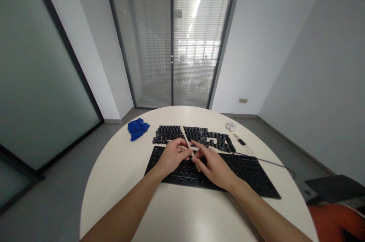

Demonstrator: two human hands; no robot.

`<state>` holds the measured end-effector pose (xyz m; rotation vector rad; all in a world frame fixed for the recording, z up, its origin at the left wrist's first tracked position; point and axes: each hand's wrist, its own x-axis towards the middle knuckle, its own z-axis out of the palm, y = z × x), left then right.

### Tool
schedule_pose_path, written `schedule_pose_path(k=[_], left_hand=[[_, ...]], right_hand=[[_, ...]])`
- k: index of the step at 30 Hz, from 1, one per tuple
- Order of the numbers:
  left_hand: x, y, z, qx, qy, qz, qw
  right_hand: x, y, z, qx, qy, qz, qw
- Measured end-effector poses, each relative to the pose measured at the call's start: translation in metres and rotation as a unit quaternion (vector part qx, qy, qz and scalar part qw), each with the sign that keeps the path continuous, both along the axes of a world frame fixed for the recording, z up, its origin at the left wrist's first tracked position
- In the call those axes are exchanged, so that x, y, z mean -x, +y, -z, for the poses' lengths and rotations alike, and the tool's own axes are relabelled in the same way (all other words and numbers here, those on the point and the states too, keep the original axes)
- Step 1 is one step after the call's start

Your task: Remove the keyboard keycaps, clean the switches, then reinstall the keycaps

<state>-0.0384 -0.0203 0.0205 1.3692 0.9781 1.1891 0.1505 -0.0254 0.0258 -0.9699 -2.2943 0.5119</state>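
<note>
A slim cream toothbrush (186, 138) slants between my hands, its wider head pointing away from me. My left hand (174, 157) is closed in a pinch at the handle. On the other side, my right hand (213, 163) has thumb and fingers closed on the lower handle. Under both hands lies a black keyboard base (242, 167) with its keycaps off; the hands hide part of its middle. Just beyond it, loose black keycaps (171, 131) lie in keyboard-like rows, with gaps toward the right.
A crumpled blue cloth (138, 128) lies at the far left of the round white table (119, 173). At the right are a wire keycap puller (242, 142) and a white crumpled bundle (230, 126). A black cable (273, 163) runs over the right edge, near a chair (336, 188).
</note>
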Motion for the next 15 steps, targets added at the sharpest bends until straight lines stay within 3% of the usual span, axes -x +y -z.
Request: schedule_pose_path(k=[3, 5, 6, 7, 9, 11, 13, 15], left_hand=[[0.01, 0.003, -0.004, 0.011, 0.042, 0.022, 0.999], [0.026, 0.005, -0.01, -0.006, 0.162, 0.05, 0.986], [0.036, 0.006, -0.014, -0.03, 0.256, 0.019, 0.966], [0.048, 0.006, -0.017, -0.047, 0.349, -0.052, 0.934], [0.069, 0.008, -0.022, -0.024, 0.506, -0.179, 0.844], [0.086, 0.009, -0.022, 0.033, 0.586, -0.215, 0.781], [0.096, 0.01, -0.018, 0.067, 0.609, -0.201, 0.764], [0.102, 0.013, -0.012, 0.063, 0.593, -0.184, 0.781]], right_hand=[[0.007, 0.0, 0.003, 0.013, -0.007, -0.016, 1.0], [0.007, 0.001, 0.005, 0.029, -0.002, -0.028, 0.999], [0.006, 0.002, 0.005, 0.039, -0.002, -0.026, 0.999], [0.004, 0.003, 0.006, 0.048, -0.001, -0.018, 0.999], [0.001, 0.006, 0.008, 0.066, 0.004, 0.005, 0.998], [-0.004, 0.009, 0.011, 0.086, 0.004, 0.023, 0.996], [-0.007, 0.013, 0.012, 0.107, 0.002, 0.036, 0.994], [-0.01, 0.017, 0.011, 0.129, -0.003, 0.046, 0.991]])
